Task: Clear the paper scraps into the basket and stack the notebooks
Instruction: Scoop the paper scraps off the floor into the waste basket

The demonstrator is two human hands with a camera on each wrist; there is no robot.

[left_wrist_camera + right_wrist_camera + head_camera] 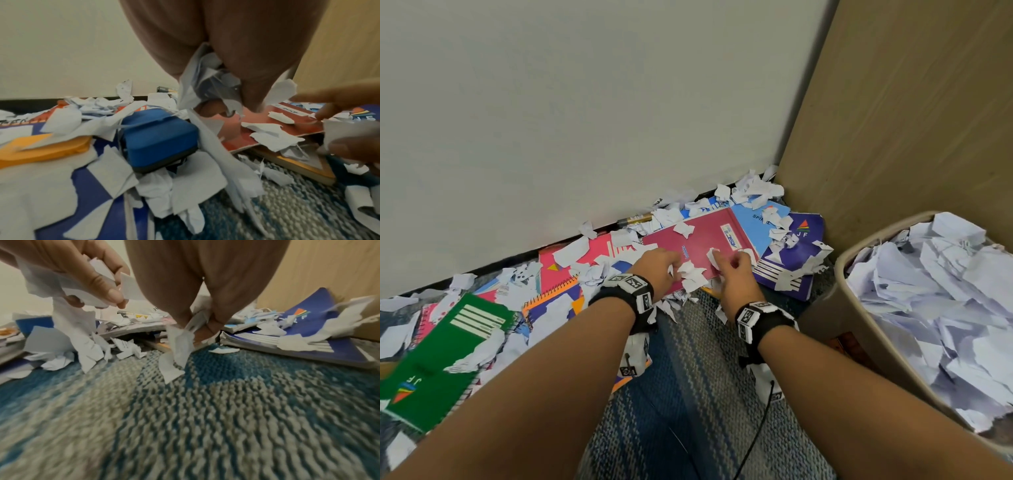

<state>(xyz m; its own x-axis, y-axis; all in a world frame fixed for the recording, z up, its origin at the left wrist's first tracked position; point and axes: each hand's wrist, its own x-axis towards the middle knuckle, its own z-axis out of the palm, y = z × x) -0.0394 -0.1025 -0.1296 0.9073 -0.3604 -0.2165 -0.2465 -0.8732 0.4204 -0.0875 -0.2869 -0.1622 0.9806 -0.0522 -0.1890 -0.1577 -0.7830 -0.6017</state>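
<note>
Torn white paper scraps (pixel 690 274) litter several notebooks on the carpet by the wall. A red notebook (pixel 705 240) lies under both hands. My left hand (pixel 657 265) grips a bunch of scraps (pixel 207 84) at the notebook's near left. My right hand (pixel 732 269) pinches a few scraps (pixel 180 339) at its near edge. A purple notebook (pixel 791 257) and a light blue one (pixel 753 219) lie to the right, a green one (pixel 445 346) at the near left. The beige basket (pixel 866 329) stands at the right, full of scraps.
A blue block (pixel 158 139) lies among the scraps left of my left hand, beside an orange spiral notebook (pixel 551 294). A white wall (pixel 585 102) stands behind and a brown panel (pixel 911 102) closes the right side. Blue-grey carpet (pixel 688 394) shows between my forearms.
</note>
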